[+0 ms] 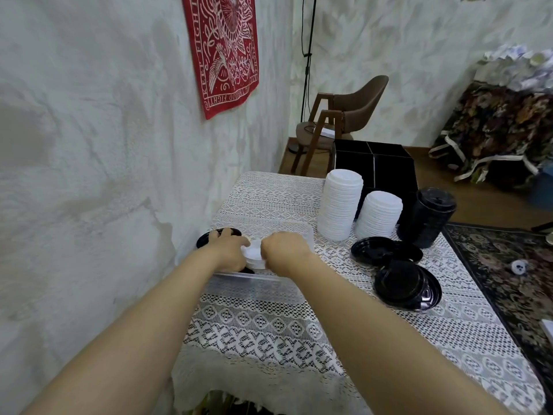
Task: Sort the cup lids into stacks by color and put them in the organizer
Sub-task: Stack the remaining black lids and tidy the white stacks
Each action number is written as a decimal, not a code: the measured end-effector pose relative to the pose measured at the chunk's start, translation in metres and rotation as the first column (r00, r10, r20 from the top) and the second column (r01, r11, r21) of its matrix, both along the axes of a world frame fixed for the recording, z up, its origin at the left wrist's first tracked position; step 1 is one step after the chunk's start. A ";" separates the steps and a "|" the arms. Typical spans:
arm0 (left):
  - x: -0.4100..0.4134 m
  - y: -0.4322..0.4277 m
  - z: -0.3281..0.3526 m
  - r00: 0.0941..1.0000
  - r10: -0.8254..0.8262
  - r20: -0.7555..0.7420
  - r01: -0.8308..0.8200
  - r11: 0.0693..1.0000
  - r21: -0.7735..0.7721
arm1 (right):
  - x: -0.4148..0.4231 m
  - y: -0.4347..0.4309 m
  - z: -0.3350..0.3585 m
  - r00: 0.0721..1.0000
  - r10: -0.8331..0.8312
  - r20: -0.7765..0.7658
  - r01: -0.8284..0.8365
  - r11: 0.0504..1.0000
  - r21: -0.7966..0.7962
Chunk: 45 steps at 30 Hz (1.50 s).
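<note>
Both my hands reach into a clear plastic bin (254,287) on the lace-covered table. Between them is a small stack of white lids (254,256); my left hand (229,250) grips it from the left and my right hand (284,251) from the right. Black lids (206,238) lie in the bin beyond my left hand. Two tall stacks of white lids (339,205) (378,215) and a tall stack of black lids (428,217) stand at the right. Loose black lids (386,250) (407,286) lie in front of them. The black divided organizer (374,163) stands behind.
The table (269,339) stands against a textured wall on the left. A brown chair (341,118) is beyond the table. A patterned rug (508,280) covers the floor at the right, with a small round object (519,267) on it.
</note>
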<state>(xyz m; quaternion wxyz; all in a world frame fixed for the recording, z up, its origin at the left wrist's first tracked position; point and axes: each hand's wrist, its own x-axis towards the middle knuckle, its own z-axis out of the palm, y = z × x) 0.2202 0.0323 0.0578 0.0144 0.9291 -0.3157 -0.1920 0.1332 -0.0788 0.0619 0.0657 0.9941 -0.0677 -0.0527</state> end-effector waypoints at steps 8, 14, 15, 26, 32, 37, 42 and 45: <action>0.003 0.003 -0.005 1.000 0.024 0.004 -0.024 0.999 -0.042 | -0.031 -0.020 0.023 0.971 0.089 0.221 -0.076 0.995 -0.068; -0.001 0.001 0.000 1.000 0.018 -0.014 -0.019 0.999 -0.038 | -0.081 -0.063 0.042 0.875 -0.076 0.479 0.103 0.994 -0.031; -0.001 0.001 0.001 1.000 0.012 -0.008 -0.013 0.999 -0.042 | -0.091 -0.075 0.038 0.856 -0.154 0.494 0.182 0.983 -0.009; -0.005 0.006 0.010 0.994 0.045 0.101 -0.018 0.966 -0.256 | -0.127 -0.113 -0.038 0.902 -0.373 0.220 0.376 0.926 0.026; -0.008 0.015 0.020 0.981 0.041 0.190 0.030 0.934 -0.355 | -0.128 -0.113 -0.045 0.914 -0.359 0.190 0.367 0.930 -0.010; -0.019 0.009 0.028 0.947 -0.015 0.320 0.162 0.884 -0.439 | -0.130 -0.111 -0.044 0.918 -0.345 0.198 0.361 0.931 -0.053; -0.046 -0.012 0.038 0.867 -0.186 0.461 0.410 0.794 -0.450 | -0.127 -0.105 -0.024 0.883 -0.272 0.382 0.223 0.960 0.169; -0.069 -0.028 0.036 0.821 -0.284 0.495 0.523 0.723 -0.451 | -0.122 -0.094 -0.008 0.832 -0.176 0.526 0.027 0.960 0.277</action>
